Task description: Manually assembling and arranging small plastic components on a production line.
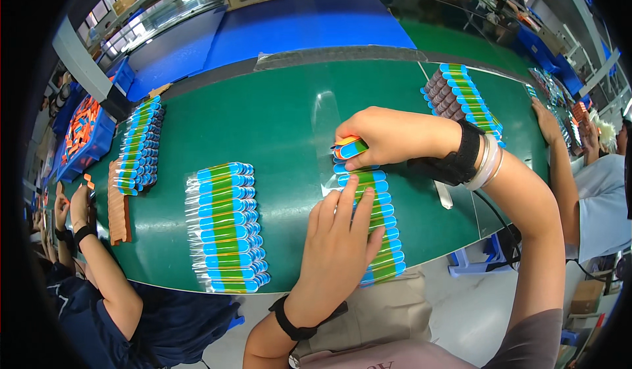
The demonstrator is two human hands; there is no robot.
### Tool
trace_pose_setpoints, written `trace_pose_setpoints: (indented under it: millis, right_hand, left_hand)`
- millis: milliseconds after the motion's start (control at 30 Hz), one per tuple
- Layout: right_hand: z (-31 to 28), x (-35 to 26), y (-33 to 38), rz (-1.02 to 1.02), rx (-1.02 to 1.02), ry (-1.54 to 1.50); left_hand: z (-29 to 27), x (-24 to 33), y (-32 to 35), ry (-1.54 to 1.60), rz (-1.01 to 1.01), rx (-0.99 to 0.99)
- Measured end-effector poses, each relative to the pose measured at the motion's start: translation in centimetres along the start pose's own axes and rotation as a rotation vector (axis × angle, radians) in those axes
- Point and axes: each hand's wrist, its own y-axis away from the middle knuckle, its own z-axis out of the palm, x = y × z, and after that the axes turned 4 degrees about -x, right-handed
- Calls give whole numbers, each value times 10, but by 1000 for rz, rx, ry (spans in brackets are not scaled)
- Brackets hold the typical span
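My right hand [378,135] is closed around a small bundle of flat, round-ended strips [353,148], blue and green with orange showing at the top edge. It is at the far end of a row of similar blue-and-green strips [385,227] on the green table. Lower down, my left hand [339,234] lies on that row with its fingers stretched out, fingertips touching the strips near the far end. Part of the row is hidden under this hand. A clear plastic piece [331,184] shows beside the row, left of my fingertips.
More strip stacks stand to the left [227,227], far left [139,145] and far right [467,96]. A blue bin [89,152] holds orange pieces. Co-workers' hands [80,204] are at the left and another person's hand [546,122] at the right. A white-tipped tool [444,196] lies beneath my right forearm.
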Motion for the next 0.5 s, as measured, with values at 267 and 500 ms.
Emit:
trace_pose_setpoints:
  millis: [267, 500]
  right_hand:
    - [-29, -16, 3, 119, 44, 8]
    - [-64, -13, 5, 173, 19, -197]
  left_hand:
    - [2, -3, 5, 28, -47, -17]
    - [4, -1, 3, 27, -22, 9]
